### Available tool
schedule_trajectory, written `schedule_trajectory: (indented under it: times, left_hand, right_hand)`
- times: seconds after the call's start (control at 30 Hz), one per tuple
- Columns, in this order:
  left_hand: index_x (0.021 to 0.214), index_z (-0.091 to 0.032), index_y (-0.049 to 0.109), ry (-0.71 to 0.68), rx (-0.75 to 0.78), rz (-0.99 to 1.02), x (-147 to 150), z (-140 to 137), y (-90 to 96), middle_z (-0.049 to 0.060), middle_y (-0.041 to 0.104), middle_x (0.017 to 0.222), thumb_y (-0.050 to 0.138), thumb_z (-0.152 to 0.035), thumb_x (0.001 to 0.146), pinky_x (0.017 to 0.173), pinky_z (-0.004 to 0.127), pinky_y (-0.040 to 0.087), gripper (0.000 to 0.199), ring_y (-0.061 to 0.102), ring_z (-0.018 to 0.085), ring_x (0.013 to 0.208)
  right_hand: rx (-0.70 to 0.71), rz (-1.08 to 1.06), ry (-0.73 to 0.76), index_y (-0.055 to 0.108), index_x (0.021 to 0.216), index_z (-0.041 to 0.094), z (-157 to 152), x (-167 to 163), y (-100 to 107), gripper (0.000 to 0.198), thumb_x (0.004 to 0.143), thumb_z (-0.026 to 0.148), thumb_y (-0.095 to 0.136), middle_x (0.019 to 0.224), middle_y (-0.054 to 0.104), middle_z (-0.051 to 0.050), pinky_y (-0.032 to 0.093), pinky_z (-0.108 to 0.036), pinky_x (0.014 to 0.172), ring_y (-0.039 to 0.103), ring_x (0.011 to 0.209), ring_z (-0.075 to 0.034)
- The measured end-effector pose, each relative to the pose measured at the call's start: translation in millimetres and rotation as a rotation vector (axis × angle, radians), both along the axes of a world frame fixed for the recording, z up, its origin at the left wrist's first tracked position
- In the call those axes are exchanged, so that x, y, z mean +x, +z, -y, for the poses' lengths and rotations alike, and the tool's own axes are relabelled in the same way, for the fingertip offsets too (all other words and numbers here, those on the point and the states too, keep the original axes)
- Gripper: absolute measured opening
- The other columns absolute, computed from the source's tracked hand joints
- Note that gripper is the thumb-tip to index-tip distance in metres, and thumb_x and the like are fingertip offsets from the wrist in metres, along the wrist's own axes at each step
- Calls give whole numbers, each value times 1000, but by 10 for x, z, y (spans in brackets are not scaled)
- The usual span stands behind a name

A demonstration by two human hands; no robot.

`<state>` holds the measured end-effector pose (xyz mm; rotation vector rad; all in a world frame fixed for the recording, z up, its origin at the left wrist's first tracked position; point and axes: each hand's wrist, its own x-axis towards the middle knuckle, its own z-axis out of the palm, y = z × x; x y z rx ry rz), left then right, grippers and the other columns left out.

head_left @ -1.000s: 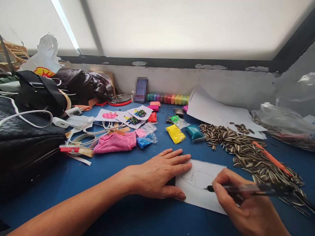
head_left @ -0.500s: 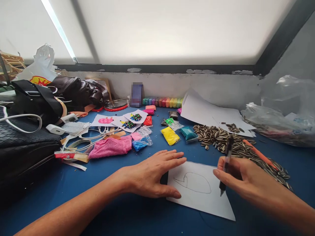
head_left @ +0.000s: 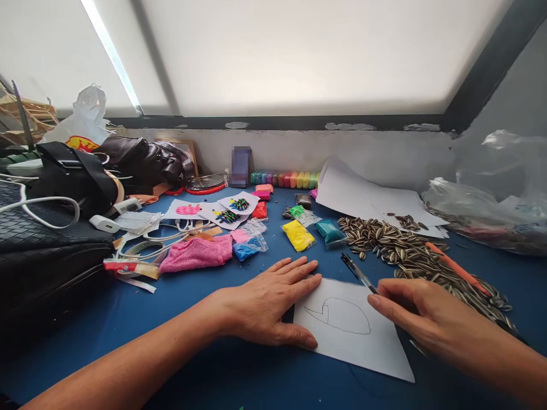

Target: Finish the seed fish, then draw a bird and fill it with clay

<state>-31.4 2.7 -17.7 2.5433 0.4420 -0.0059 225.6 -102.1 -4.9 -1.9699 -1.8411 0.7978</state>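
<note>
A white sheet of paper (head_left: 354, 356) lies on the blue tabletop, bearing a line drawing of a rounded body with a pointed bit at its left. My left hand (head_left: 273, 307) rests flat on the paper's left side, fingers spread. Over the paper's right edge is my right hand (head_left: 431, 313), closed on a black pen (head_left: 358, 271). The pen slants with its upper end toward the far left, and its middle is hidden behind the fingers. A heap of striped sunflower seeds (head_left: 384, 242) lies just beyond the right hand, with an orange stick (head_left: 457, 267) on it.
Clay packets, yellow (head_left: 298, 236) and teal (head_left: 330, 232) among them, lie beyond the paper. A pink cloth (head_left: 196, 254), white cables and a black bag (head_left: 55, 273) occupy the left. Blank sheets (head_left: 363, 191) and a clear plastic bag (head_left: 482, 222) stand at the back right.
The pen has swung from nearly upright to slanting, its upper end now toward the far left. My left hand stays on the paper. The view has shifted slightly.
</note>
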Motion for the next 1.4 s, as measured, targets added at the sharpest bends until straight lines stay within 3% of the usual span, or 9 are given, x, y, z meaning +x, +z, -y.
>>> schedule_trajectory:
  times: [0.2,0.43,0.57,0.67,0.9,1.1,1.4]
  left_hand:
    - [155,-16,22,4,-4,7,-1,1,-12,11,7,162,57,-69,84,123,46,6,95,4,30,150]
    - [155,-18,25,6,0,40,-13,-17,-40,11,9,162,57,-69,83,122,46,9,94,8,31,150]
    - [155,-18,24,5,-5,34,-11,-26,-41,10,9,162,56,-70,84,123,44,7,94,7,29,150]
    - [155,-16,23,-2,-5,25,-9,-27,-41,11,9,162,56,-70,84,123,43,6,96,7,29,150]
    - [155,-17,25,-2,3,49,-9,-28,-43,12,12,162,57,-69,84,123,46,9,93,9,31,150]
    - [154,-16,26,-1,-1,46,-10,-29,-47,12,11,161,56,-70,84,123,46,8,94,8,30,150]
    - [155,-15,24,1,-2,15,-9,-27,-31,10,9,162,55,-71,84,123,42,5,95,6,27,151]
  right_hand:
    - [57,-404,-22,57,74,22,57,-268,5,38,92,56,51,63,55,2,45,-21,49,50,55,-13]
    - [235,-313,-81,69,79,26,90,-385,-102,29,87,52,59,66,68,0,51,-22,50,58,54,-14]
    - [280,-438,-287,74,80,27,119,-485,-203,25,81,51,67,75,73,-1,56,-24,56,66,64,-18]
    - [296,-517,-353,76,82,27,143,-552,-279,24,78,50,71,79,75,-2,58,-26,57,69,67,-20]
    - [292,-493,-266,77,84,28,135,-502,-395,27,79,54,70,76,76,-3,57,-26,46,67,57,-19]
    - [321,-525,-277,77,86,29,133,-538,-418,28,77,54,71,84,78,-3,62,-29,57,72,68,-22]
    - [377,-510,-226,77,85,30,124,-552,-418,17,79,46,73,86,77,-1,61,-26,59,70,64,-18]
